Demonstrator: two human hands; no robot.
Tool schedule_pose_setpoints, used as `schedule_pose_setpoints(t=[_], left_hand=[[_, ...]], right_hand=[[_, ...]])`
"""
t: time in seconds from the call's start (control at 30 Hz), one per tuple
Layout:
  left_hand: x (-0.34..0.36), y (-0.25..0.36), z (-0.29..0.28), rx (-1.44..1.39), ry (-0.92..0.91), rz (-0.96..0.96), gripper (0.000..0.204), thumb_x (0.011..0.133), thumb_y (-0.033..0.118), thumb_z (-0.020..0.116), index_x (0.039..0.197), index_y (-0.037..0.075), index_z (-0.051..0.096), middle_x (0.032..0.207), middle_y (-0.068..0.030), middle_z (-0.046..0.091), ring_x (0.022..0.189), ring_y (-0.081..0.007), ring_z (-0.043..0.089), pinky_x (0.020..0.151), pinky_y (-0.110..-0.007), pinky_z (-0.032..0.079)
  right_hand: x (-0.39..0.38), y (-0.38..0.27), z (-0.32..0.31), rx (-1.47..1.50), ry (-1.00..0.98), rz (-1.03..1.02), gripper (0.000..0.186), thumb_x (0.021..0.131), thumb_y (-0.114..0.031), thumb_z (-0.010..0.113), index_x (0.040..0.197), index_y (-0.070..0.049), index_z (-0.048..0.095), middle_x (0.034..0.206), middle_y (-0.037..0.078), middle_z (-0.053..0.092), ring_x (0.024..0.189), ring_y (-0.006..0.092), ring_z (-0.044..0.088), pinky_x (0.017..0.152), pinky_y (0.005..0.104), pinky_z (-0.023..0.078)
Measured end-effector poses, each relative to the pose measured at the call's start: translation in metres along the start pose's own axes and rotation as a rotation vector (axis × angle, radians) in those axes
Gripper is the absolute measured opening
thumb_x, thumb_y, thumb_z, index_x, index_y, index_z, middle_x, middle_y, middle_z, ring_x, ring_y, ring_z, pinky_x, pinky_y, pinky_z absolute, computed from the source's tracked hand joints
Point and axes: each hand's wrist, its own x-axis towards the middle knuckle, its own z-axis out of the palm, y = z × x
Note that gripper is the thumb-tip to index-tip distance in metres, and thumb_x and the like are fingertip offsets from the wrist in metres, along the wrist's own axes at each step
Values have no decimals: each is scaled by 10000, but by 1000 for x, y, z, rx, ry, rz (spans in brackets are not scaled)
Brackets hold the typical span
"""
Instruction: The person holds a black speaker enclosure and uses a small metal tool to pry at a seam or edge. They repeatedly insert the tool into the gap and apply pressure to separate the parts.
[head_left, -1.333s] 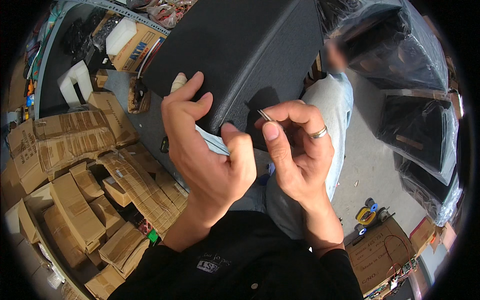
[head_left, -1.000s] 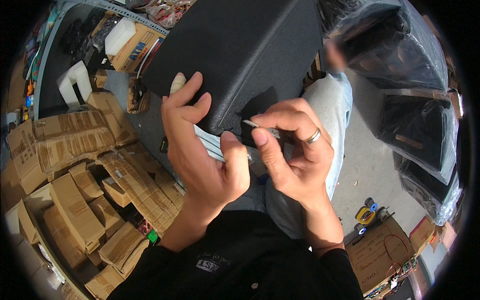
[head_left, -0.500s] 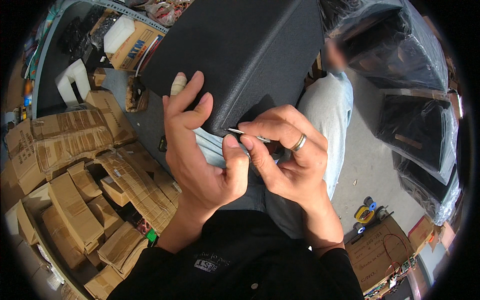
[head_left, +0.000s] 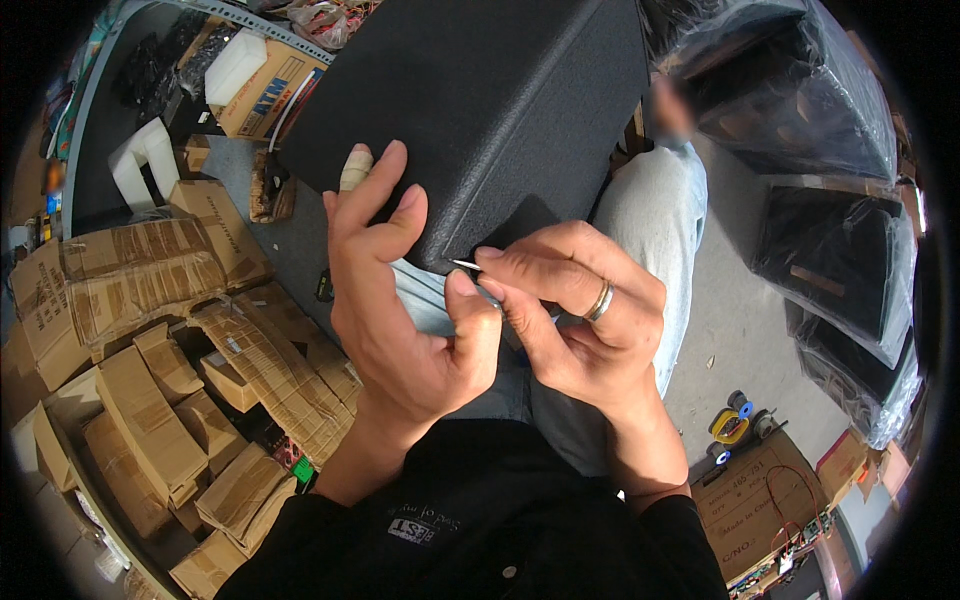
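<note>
A large black box with a grainy textured surface and rounded edges (head_left: 440,110) stands before me, one lower corner turned toward me. My right hand (head_left: 585,305) pinches a thin, pointed metal tool (head_left: 464,265) between thumb and index finger; its tip is at that corner. Most of the tool is hidden by the fingers, so its kind cannot be made out. My left hand (head_left: 405,290) is open, its fingers apart and resting against the box's side. Its thumb is close beside the tool's tip. One left finger wears a beige wrap (head_left: 355,170).
Cardboard boxes (head_left: 150,400) are heaped at the left. Plastic-wrapped black cabinets (head_left: 825,260) line the right. Behind the box, a person's blurred hand (head_left: 670,110) shows. Small wheeled parts (head_left: 733,425) and a flat carton (head_left: 760,500) lie at the lower right.
My right hand has shifted slightly right and down, and the metal tool now shows only its pointed end. My left hand has hardly moved.
</note>
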Motion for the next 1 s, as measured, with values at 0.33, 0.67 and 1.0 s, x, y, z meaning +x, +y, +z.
schedule_pose_setpoints(t=[0.33, 0.67, 1.0], left_hand=[[2, 5, -8, 6, -107, -26, 398, 922, 125, 525, 1265, -74, 485, 1421, -340, 521, 1383, -449, 482, 1170, -552, 371], [1, 6, -7, -10, -104, -39, 395, 915, 112, 528, 1262, -72, 487, 1428, -344, 514, 1400, -448, 468, 1181, -553, 363], [-4, -2, -2, -81, 6, -38, 428, 879, 195, 606, 1234, -41, 571, 1383, -337, 583, 1356, -494, 526, 1156, -684, 290]], right_hand=[[1, -3, 2, 14, 18, 26, 245, 800, 102, 768, 1027, 14, 790, 868, 112, 710, 699, 167, 709, 556, 264, 551], [-2, 7, 4, -59, 32, -84, 240, 786, 70, 785, 1021, 23, 774, 864, 112, 703, 726, 207, 722, 582, 291, 570], [1, 1, 9, -53, 66, -115, 144, 830, 22, 768, 970, 30, 736, 897, 135, 725, 753, 248, 727, 622, 335, 590]])
